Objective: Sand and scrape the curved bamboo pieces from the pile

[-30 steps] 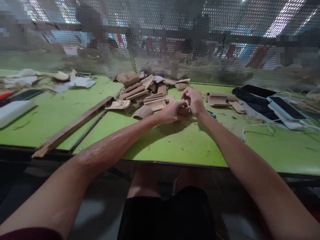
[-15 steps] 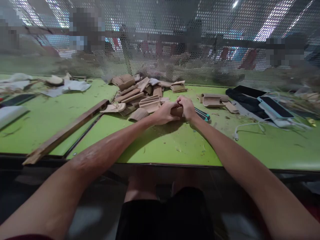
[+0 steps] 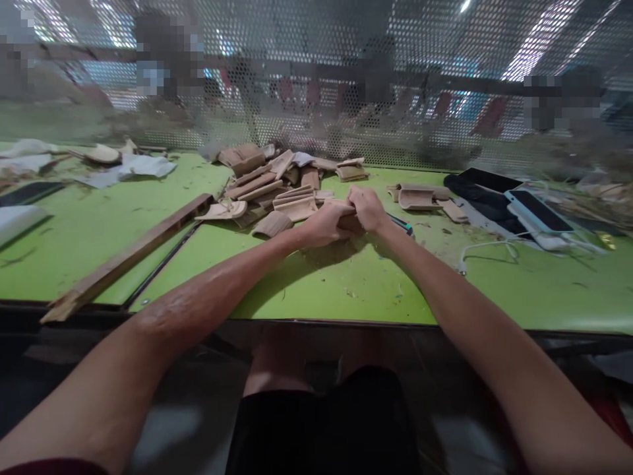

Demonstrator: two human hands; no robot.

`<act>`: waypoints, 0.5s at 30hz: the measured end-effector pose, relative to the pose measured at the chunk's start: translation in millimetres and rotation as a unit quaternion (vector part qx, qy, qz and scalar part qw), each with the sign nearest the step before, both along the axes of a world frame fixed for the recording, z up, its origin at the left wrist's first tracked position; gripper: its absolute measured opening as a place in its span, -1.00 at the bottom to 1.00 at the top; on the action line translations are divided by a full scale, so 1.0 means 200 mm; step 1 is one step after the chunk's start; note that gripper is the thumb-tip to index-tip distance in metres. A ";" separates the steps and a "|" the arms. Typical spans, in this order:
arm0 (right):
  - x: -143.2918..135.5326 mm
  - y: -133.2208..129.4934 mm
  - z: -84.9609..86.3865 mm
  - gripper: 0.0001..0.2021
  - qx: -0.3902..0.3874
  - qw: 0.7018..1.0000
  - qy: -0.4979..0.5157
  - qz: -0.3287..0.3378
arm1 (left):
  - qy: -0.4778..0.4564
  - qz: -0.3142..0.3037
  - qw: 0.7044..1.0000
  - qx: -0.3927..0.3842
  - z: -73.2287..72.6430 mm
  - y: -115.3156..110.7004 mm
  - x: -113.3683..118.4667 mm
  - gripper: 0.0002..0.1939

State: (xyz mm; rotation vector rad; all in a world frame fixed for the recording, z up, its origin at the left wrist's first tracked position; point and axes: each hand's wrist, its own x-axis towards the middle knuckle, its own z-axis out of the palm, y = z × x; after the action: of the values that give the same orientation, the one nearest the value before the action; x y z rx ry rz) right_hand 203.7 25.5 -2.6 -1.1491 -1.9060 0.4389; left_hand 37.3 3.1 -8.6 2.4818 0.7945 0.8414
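Mid-frame, left hand (image 3: 324, 226) and right hand (image 3: 364, 208) are gripping one wood piece (image 3: 349, 222) together, apparently trimming it; steady pressure comes next.

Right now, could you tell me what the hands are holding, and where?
Both hands, left hand and right hand, grip one tan piece, closed around its middle.

A workshop: green workbench (image 3: 89, 231), piled wooden offcuts (image 3: 277, 181), mesh screen (image 3: 316, 79).

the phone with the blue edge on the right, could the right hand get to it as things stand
Probably yes, once it lets go. The right hand is closed with the left hand on a tan piece; only a white cable and scraps lie before the phone.
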 end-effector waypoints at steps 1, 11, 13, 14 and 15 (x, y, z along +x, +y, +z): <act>0.00 0.00 -0.01 -0.69 -0.001 1.000 0.000 -0.009 | -0.004 -0.002 1.000 -0.004 0.00 0.01 0.00 -0.71; -0.02 -0.01 0.02 -0.74 -0.070 0.985 0.155 0.031 | -0.002 -0.015 0.999 -0.034 0.03 0.00 -0.01 -0.64; -0.01 0.00 0.06 -0.76 -0.096 0.968 0.230 0.024 | -0.003 -0.029 0.999 -0.036 0.03 -0.01 -0.01 -0.68; 0.01 0.00 0.07 -0.76 -0.104 0.960 0.259 0.019 | -0.004 -0.033 0.999 -0.037 0.04 -0.02 -0.01 -0.68; 0.02 0.00 0.09 -0.76 -0.110 0.954 0.277 0.015 | -0.005 -0.034 0.999 -0.039 0.04 -0.02 -0.02 -0.67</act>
State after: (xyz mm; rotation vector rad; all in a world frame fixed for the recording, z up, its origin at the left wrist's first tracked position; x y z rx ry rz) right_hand 207.7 26.1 14.5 -0.9995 -1.4078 0.9060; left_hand 34.2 -0.8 -0.3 2.4204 0.7201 0.7845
